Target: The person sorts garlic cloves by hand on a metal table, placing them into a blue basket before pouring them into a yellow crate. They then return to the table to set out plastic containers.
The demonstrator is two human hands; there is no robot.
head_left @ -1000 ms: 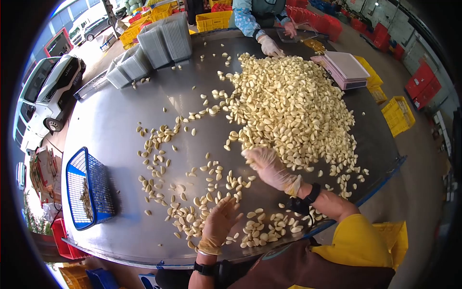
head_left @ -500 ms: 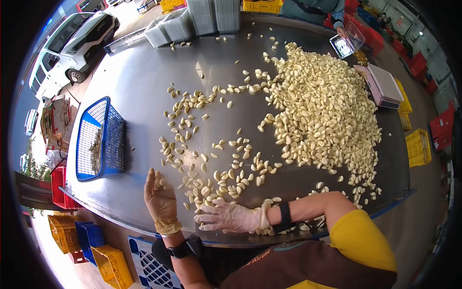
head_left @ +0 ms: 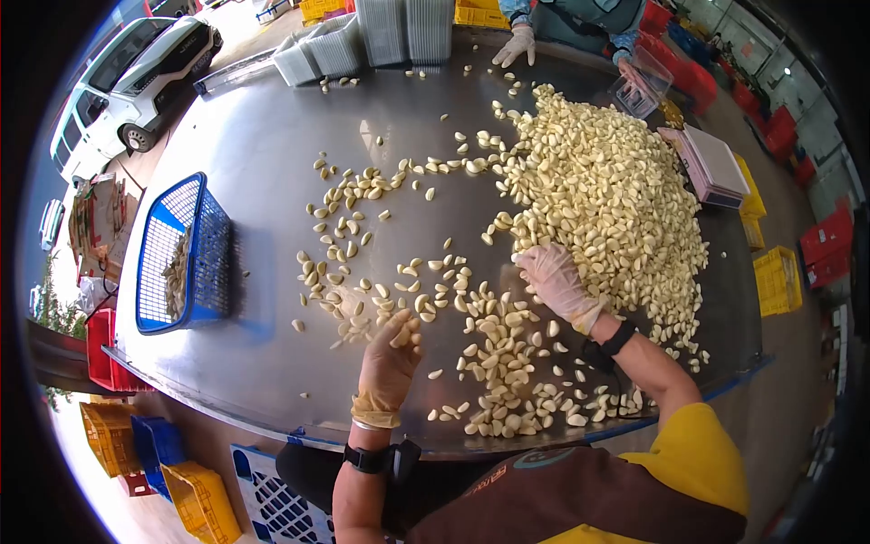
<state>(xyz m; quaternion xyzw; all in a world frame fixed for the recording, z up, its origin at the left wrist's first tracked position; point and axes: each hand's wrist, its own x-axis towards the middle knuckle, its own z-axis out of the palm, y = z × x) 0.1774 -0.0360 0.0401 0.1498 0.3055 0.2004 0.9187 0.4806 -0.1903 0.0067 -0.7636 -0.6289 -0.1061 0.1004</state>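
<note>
A broad steel desk (head_left: 272, 154) is filling the view, its metal sheen catching the daylight. A big heap of peeled garlic cloves (head_left: 607, 190) is sitting on the right half, and thinner scatterings are trailing across the middle toward the near edge. The left hand (head_left: 388, 363), gloved, is resting among the loose cloves near the front, fingers curled over a few of them, though whether it is actually gripping any I cannot tell. The right hand (head_left: 557, 283), also gloved, is lying flat and spread at the lower edge of the heap, palm down on the cloves. A blue wire basket (head_left: 177, 254) is standing at the left of the desk with some cloves inside. Stacks of grey trays (head_left: 372, 36) are lining the far edge, a pink scale (head_left: 711, 163) is sitting at the right, and a co-worker's gloved hand (head_left: 517, 43) is touching the far side. Beyond, yellow crates (head_left: 779, 276) and red crates (head_left: 825, 254) are standing on the floor, and a white car (head_left: 136, 82) is parked outside. No writing is readable.
</note>
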